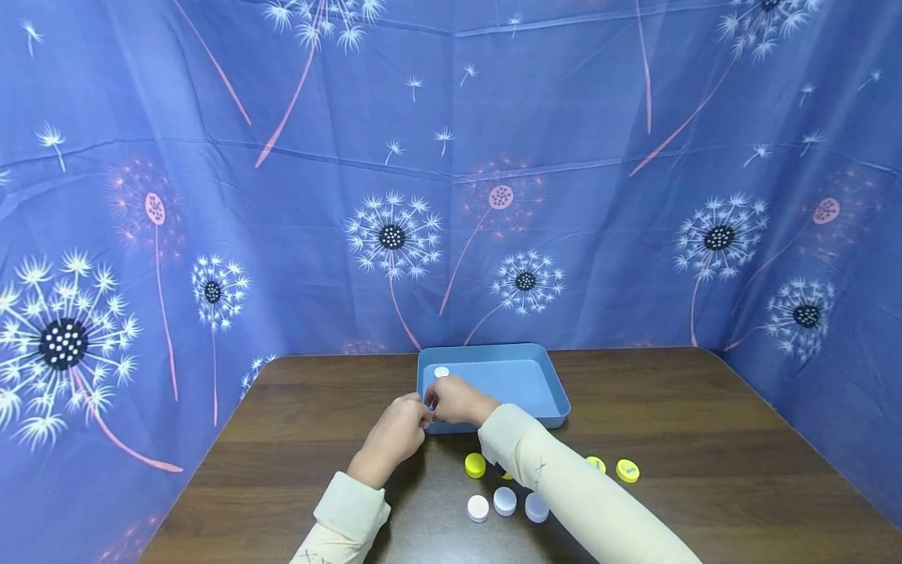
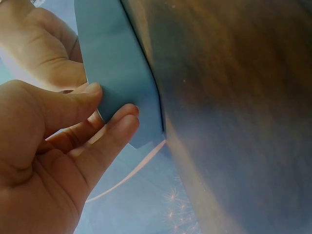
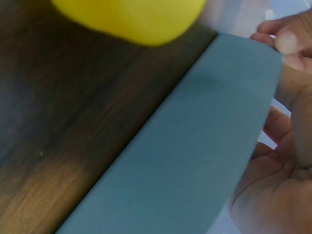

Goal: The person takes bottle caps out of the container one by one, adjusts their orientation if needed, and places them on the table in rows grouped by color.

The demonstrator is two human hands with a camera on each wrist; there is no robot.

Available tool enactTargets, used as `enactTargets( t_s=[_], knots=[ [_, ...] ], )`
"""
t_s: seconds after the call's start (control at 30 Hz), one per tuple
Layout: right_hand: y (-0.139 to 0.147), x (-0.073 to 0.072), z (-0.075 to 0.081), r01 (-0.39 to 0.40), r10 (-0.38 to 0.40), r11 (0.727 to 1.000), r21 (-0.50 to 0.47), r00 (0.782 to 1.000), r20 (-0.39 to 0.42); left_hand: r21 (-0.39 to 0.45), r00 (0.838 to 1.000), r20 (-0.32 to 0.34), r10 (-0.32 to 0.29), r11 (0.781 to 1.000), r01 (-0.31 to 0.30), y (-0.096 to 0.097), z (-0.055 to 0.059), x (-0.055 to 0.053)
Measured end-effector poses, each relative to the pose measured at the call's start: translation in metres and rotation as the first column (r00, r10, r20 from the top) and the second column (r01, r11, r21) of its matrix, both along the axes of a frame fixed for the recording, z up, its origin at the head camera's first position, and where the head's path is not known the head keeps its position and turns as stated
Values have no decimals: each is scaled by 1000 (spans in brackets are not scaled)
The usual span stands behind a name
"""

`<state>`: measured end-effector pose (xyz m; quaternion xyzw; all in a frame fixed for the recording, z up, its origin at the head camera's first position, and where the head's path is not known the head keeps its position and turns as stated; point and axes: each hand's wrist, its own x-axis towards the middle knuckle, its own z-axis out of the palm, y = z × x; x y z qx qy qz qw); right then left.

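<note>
A shallow blue tray (image 1: 507, 380) stands at the back of the table. My left hand (image 1: 395, 435) pinches its near left corner, thumb tip at the rim and fingertips against the outer wall in the left wrist view. My right hand (image 1: 458, 399) reaches over the near wall (image 3: 185, 136) into that same corner, its fingers bent down close to the left fingertips. The tray wall hides its fingertips, and I cannot tell what they hold. Inside the tray, by the left wall, lies a white round cap (image 1: 441, 372).
In front of the tray lie a yellow cap (image 1: 475, 465) and another half hidden by the right sleeve (image 1: 578, 478). Two more yellow caps (image 1: 627, 471) lie right of that sleeve. Nearer are three white caps (image 1: 504, 501) in a row. A blue patterned cloth (image 1: 451, 172) hangs behind the table.
</note>
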<state>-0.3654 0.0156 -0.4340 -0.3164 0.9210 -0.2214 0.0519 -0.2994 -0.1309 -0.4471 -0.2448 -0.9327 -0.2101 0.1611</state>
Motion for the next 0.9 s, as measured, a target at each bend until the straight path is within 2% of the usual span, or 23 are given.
enactTargets(
  t_s=[0.13, 0.33, 0.6, 0.9],
  knots=[
    [-1, 1, 1, 7, -8, 1000, 19, 1000, 24, -4, 1000, -1, -2, 1000, 2, 0, 0, 0],
    [-1, 0, 0, 10, -11, 999, 49, 1000, 16, -4, 1000, -10, -5, 1000, 5, -1, 0, 0],
    [-1, 0, -1, -4, 5, 999, 54, 1000, -13, 4, 1000, -3, -1, 1000, 1, 0, -1, 0],
    [3, 0, 2, 20, -16, 996, 90, 999, -43, -19, 1000, 11, 4, 1000, -4, 0, 0, 0]
  ],
)
